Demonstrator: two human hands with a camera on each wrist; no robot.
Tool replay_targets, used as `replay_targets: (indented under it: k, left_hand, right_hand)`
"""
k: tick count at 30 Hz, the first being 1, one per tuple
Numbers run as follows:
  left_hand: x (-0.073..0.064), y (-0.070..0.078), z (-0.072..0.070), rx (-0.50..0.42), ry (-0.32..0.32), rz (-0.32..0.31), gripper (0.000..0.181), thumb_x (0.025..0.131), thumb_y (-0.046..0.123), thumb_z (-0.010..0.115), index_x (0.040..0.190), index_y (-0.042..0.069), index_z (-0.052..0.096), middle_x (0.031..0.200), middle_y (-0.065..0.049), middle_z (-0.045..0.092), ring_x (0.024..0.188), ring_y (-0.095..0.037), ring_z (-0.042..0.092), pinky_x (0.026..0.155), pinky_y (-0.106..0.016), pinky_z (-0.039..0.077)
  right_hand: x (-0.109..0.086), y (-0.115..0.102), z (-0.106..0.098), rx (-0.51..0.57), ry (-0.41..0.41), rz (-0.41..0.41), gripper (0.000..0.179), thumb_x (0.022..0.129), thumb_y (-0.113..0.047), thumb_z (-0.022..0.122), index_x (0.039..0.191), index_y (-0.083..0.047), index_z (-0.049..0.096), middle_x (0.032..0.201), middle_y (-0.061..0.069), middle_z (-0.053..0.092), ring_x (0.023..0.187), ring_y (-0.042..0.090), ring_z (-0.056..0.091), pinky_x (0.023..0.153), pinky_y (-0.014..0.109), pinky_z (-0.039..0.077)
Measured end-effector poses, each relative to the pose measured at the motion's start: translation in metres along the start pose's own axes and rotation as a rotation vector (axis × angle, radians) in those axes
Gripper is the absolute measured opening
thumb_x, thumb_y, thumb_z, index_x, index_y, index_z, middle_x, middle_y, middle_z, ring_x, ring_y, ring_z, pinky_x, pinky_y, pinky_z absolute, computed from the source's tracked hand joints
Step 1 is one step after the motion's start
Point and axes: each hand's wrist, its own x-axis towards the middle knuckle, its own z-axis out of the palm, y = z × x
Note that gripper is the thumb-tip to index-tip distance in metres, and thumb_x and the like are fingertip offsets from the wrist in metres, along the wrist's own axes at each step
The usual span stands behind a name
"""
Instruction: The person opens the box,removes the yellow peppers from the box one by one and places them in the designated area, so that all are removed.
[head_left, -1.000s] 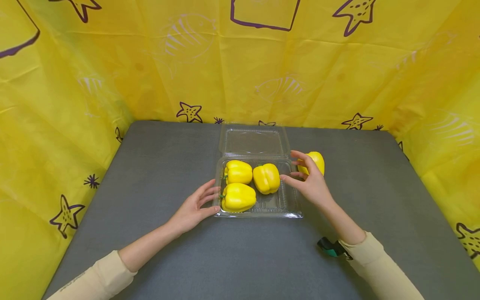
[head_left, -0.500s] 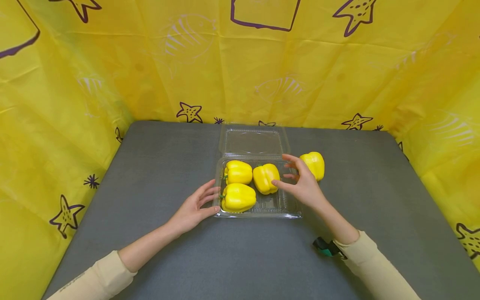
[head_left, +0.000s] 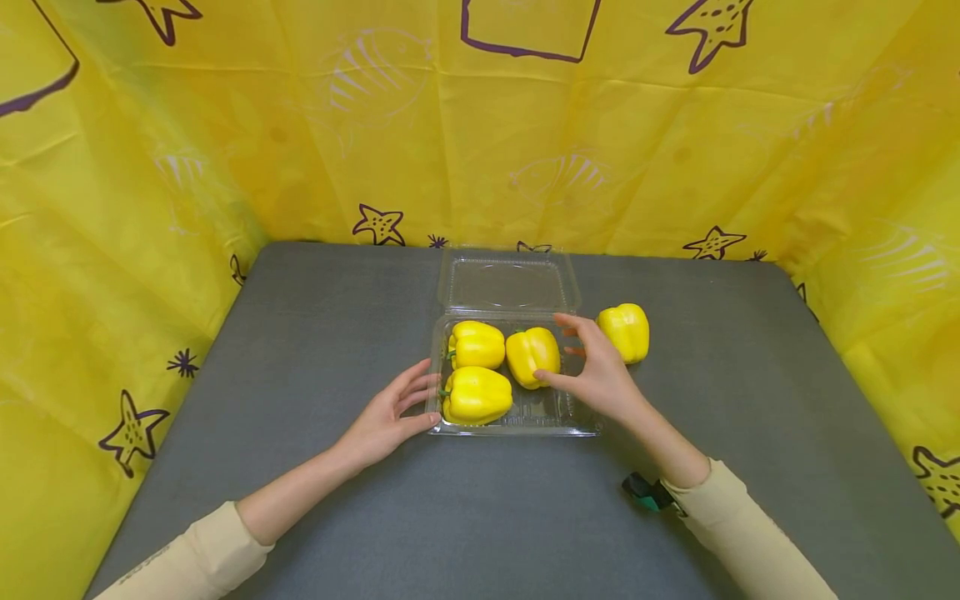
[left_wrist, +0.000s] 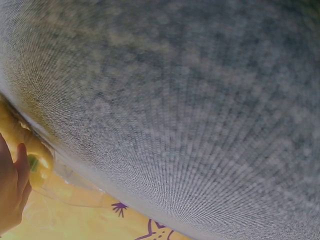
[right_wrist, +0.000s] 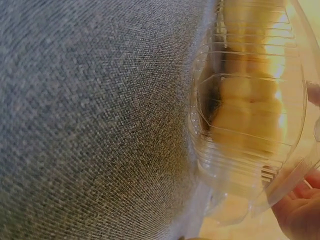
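Observation:
A clear plastic clamshell container (head_left: 558,412) lies with its lid (head_left: 510,283) folded back. Inside are three yellow bell peppers: one at the back left (head_left: 477,344), one at the front left (head_left: 477,396), one on the right (head_left: 532,357). My left hand (head_left: 378,421) rests against the container's left edge, fingers extended. Over the container's right side is my right hand (head_left: 600,375), fingers spread from the thumb, whose tip overlaps the right-hand pepper. Through the container wall, the right wrist view shows peppers (right_wrist: 247,115), with the right hand (right_wrist: 302,205) at the rim.
Another yellow bell pepper (head_left: 626,332) sits on the grey table (head_left: 465,517), just right of the container. A dark and green strap device (head_left: 647,493) is at the right wrist. Yellow patterned cloth (head_left: 480,150) rises behind the table and at both sides.
My right hand has moved left and slightly toward me, away from the pepper outside and over to the right-hand pepper in the container. The left hand and the peppers stay put.

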Motion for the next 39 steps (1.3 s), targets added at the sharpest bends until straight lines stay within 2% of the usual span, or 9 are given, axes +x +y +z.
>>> replay_targets:
  k: [6, 13, 17, 21, 39]
  left_hand:
    - [0.0, 0.0, 0.0, -0.004, 0.001, -0.003, 0.079, 0.089, 0.005, 0.069, 0.153, 0.003, 0.023, 0.147, -0.021, 0.041, 0.134, -0.034, 0.043, 0.103, -0.043, 0.043]
    - [0.0, -0.001, 0.0, -0.002, -0.001, -0.005, 0.08, 0.09, 0.005, 0.069, 0.153, 0.004, 0.022, 0.147, -0.02, 0.041, 0.134, -0.034, 0.043, 0.103, -0.044, 0.042]
    - [0.0, -0.001, 0.0, -0.001, -0.002, 0.003, 0.08, 0.089, 0.005, 0.069, 0.153, 0.003, 0.022, 0.147, -0.021, 0.041, 0.133, -0.034, 0.043, 0.103, -0.044, 0.042]
    - [0.001, -0.001, 0.0, 0.004, -0.003, 0.01, 0.079, 0.089, 0.004, 0.069, 0.153, 0.003, 0.022, 0.147, -0.021, 0.041, 0.133, -0.034, 0.044, 0.103, -0.043, 0.042]
    - [0.0, 0.001, 0.0, -0.001, -0.001, -0.001, 0.079, 0.089, 0.004, 0.069, 0.153, 0.003, 0.022, 0.147, -0.021, 0.041, 0.133, -0.034, 0.043, 0.104, -0.044, 0.042]
  right_hand:
    - [0.001, -0.001, 0.004, -0.087, -0.046, -0.037, 0.086, 0.073, -0.024, 0.088, 0.142, -0.003, 0.041, 0.138, 0.013, 0.045, 0.117, 0.035, 0.049, 0.095, 0.046, 0.05]
    - [0.005, -0.001, 0.009, -0.189, -0.041, -0.11, 0.087, 0.069, -0.025, 0.09, 0.139, 0.001, 0.045, 0.136, 0.014, 0.048, 0.11, 0.027, 0.051, 0.091, 0.042, 0.051]
    - [0.007, -0.002, 0.011, -0.247, -0.036, -0.13, 0.088, 0.067, -0.027, 0.091, 0.137, 0.002, 0.046, 0.135, 0.016, 0.05, 0.119, 0.029, 0.049, 0.098, 0.044, 0.046]
    - [0.009, -0.004, 0.012, -0.28, -0.051, -0.122, 0.088, 0.067, -0.028, 0.091, 0.136, 0.003, 0.047, 0.135, 0.017, 0.05, 0.125, 0.032, 0.045, 0.103, 0.046, 0.041]
    - [0.012, -0.004, 0.016, -0.294, -0.09, -0.074, 0.09, 0.067, -0.03, 0.09, 0.138, 0.0, 0.044, 0.135, 0.018, 0.047, 0.12, 0.033, 0.049, 0.099, 0.048, 0.045]
